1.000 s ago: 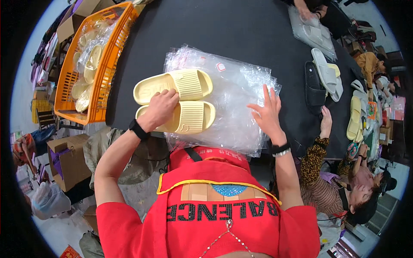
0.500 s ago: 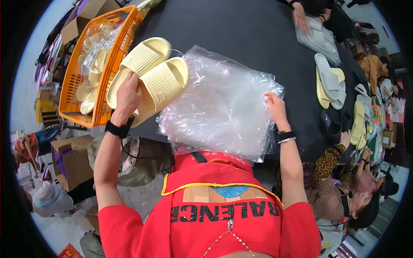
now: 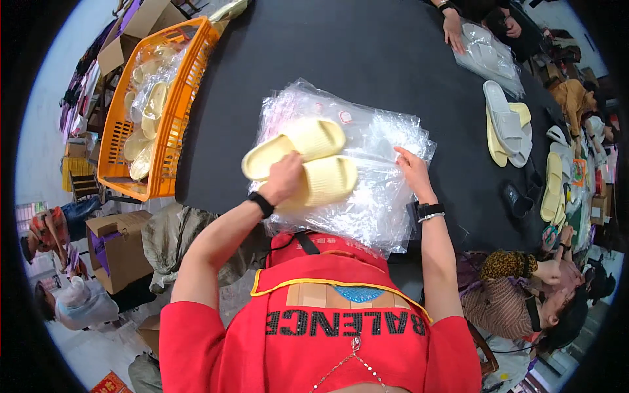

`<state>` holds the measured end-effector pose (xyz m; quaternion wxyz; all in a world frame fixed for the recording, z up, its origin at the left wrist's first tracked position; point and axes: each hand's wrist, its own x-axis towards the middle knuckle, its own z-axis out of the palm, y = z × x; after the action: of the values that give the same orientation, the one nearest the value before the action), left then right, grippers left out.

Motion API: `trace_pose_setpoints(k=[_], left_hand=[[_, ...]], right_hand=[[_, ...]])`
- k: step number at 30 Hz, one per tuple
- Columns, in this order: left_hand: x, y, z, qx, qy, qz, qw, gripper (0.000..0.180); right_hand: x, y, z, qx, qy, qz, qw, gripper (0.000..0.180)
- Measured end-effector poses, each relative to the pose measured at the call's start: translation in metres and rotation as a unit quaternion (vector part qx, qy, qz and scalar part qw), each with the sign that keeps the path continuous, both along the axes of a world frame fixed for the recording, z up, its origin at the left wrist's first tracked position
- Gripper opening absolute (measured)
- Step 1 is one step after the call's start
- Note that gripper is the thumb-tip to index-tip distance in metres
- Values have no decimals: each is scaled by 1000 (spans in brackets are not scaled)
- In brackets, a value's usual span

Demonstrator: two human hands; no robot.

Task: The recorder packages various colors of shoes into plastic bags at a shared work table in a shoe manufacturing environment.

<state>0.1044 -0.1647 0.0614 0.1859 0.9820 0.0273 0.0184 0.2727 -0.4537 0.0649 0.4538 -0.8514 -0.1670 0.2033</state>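
Observation:
A pair of pale yellow slide sandals (image 3: 324, 178) is gripped in my left hand (image 3: 285, 178), its fingers closed round their inner sides. The pair lies over the left part of a stack of clear plastic bags (image 3: 380, 216), toes pointing right. On the right side of the stack, my right hand (image 3: 414, 173) has thumb and fingers pinched at the edge of the top bag. How much of the film it holds is hard to see.
An orange basket (image 3: 171, 141) of bagged yellow slides stands at the left. Grey and yellow slides (image 3: 504, 124) lie on the dark table (image 3: 314, 46) at right, near black shoes (image 3: 517, 200). Across the table, another person's hand (image 3: 453, 31) rests by bagged grey slides (image 3: 485, 56).
My left hand has brought the yellow slides rightward from beside the basket onto the bag stack. My right hand has shifted slightly inward at the bags' right edge.

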Motion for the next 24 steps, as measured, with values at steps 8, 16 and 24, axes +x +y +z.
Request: trace_pose_setpoints(k=[8,16,24], left_hand=[[-45,83,54,-47,30,167,984,13],[39,-18,125,-97,24,-53,994,15],[84,-2,-9,77,-5,-107,991,19]], right_hand=[[7,-2,-1,-74,-102,-2,992,32],[-107,32,25,-110,-186,122,969,72],[-130,-1,-28,-257,-270,317,872,75]])
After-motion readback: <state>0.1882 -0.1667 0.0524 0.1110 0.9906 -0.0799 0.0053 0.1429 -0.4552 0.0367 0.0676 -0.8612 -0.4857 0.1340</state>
